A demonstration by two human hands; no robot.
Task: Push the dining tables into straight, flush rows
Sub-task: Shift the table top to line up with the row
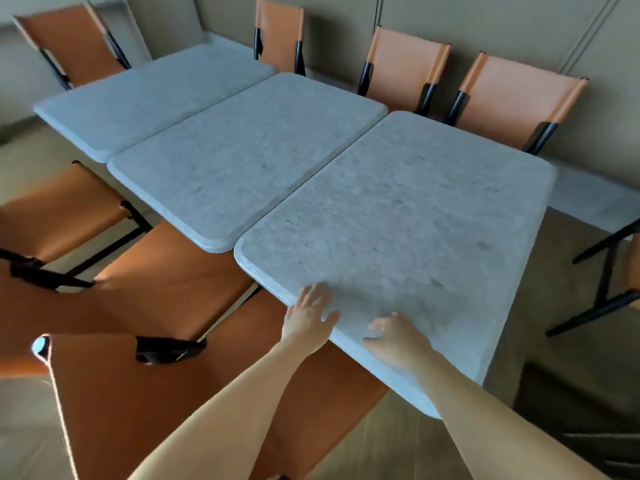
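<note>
Three grey, stone-look dining tables stand in a row running from 10 o'clock toward 4 o'clock: the far table [152, 98], the middle table [242, 161] and the near table [408, 237]. Their long edges meet or nearly meet, with only thin dark seams showing, but the near ends step outward from one table to the next, so the row does not yet look flush. The left hand [308, 317] lies on the near table's front edge at about 6 o'clock, fingers [317, 294] spread flat on the surface and thumb out to the side; the right hand [394, 337] rests just beside it, blurred, and whether its fingers are apart or together I cannot tell. Neither hand is closed around anything. Judging by the thick rounded slab, the near table is probably heavy, stiff and smooth, so flat palms could slip; a hold over the rounded rim, hands wider apart, would likely steer it better and keep it from twisting. Orange chairs [408, 67] with black frames stand along the wall at 12 o'clock, and more sit at 8 o'clock. No brand, label or writing can be read.
</note>
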